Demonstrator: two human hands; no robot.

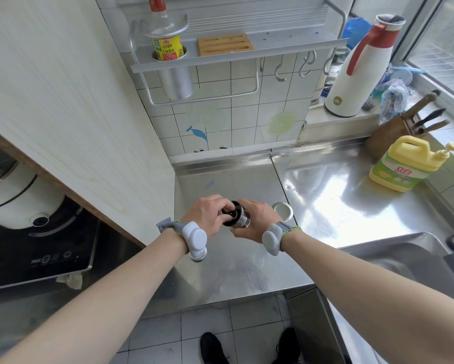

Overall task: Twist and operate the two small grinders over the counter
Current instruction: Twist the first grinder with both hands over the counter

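A small grinder point(240, 216) with a black top and a shiny steel body is held above the steel counter point(246, 264), tilted toward me. My left hand point(207, 215) grips its black top with the fingertips. My right hand point(256, 223) wraps the steel body from the right. A second small round steel piece point(283, 210) stands on the counter just right of my right hand; I cannot tell whether it is the other grinder. Both wrists carry grey bands with white pods.
A yellow dish-soap jug point(401, 166) and a knife block point(399, 132) stand at the back right, a white thermos point(357, 72) on the ledge. The sink point(404, 261) lies right, an induction hob point(36, 248) left behind a wooden panel point(76, 114). A wall rack point(220, 53) hangs above.
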